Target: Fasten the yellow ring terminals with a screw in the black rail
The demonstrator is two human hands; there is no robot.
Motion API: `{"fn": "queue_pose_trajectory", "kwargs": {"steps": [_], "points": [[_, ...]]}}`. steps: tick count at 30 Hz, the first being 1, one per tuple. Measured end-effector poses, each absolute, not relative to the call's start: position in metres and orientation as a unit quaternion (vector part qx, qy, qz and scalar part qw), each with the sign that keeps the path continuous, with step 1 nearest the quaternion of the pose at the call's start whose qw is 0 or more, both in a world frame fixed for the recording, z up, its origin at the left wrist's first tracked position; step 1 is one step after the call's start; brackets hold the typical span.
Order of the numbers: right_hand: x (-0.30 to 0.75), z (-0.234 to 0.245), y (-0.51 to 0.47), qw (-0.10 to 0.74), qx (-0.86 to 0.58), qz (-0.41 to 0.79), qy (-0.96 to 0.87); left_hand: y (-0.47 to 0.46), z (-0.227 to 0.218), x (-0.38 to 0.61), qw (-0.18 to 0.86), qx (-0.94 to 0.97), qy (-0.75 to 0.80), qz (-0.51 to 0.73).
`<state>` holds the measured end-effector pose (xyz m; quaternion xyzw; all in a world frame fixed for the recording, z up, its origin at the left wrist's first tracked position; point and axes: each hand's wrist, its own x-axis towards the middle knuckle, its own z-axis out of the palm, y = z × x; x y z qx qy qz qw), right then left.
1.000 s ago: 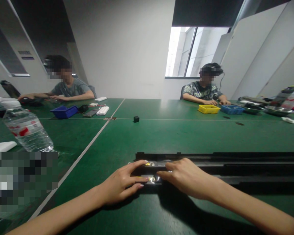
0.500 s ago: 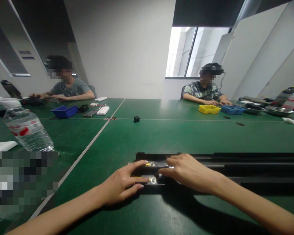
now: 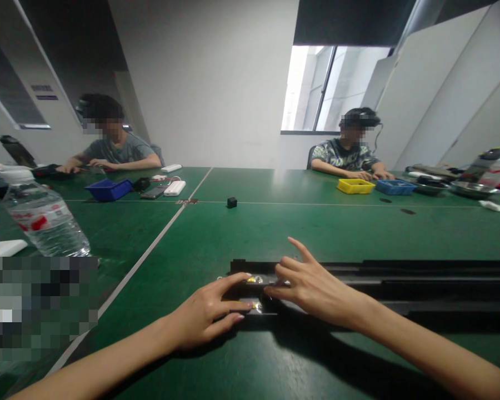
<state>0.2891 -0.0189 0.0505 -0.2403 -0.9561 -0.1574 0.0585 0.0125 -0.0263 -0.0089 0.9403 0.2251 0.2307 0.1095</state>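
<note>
Long black metal rails (image 3: 433, 291) lie side by side across the table in front of me. My left hand (image 3: 206, 314) rests at their left end with its fingers spread. Two of its fingertips touch small yellow pieces (image 3: 251, 280) there, beside shiny round silver fittings (image 3: 259, 280). Over the rails just to the right is my right hand (image 3: 310, 286), thumb and forefinger pinched near the nearer fitting and the little finger raised. Whatever small thing is in that pinch is too dark to make out.
A small black cube (image 3: 232, 203) sits mid-table. A water bottle (image 3: 45, 214) stands at left, with a blue bin (image 3: 109, 190) beyond. Yellow (image 3: 355, 186) and blue (image 3: 395, 187) trays are at the far right. Two people sit across the green table (image 3: 183, 239).
My right hand has shifted slightly left, its pinch coming over the nearer silver fitting, and its little finger has lifted. My left hand stays put.
</note>
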Motion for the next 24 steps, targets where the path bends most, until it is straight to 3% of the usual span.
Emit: {"fn": "queue_pose_trajectory", "kwargs": {"steps": [24], "points": [[0.283,0.046,-0.008,0.057,-0.242,-0.069,-0.966,-0.027,-0.008,0.013,0.103,0.941,0.229,0.228]]}}
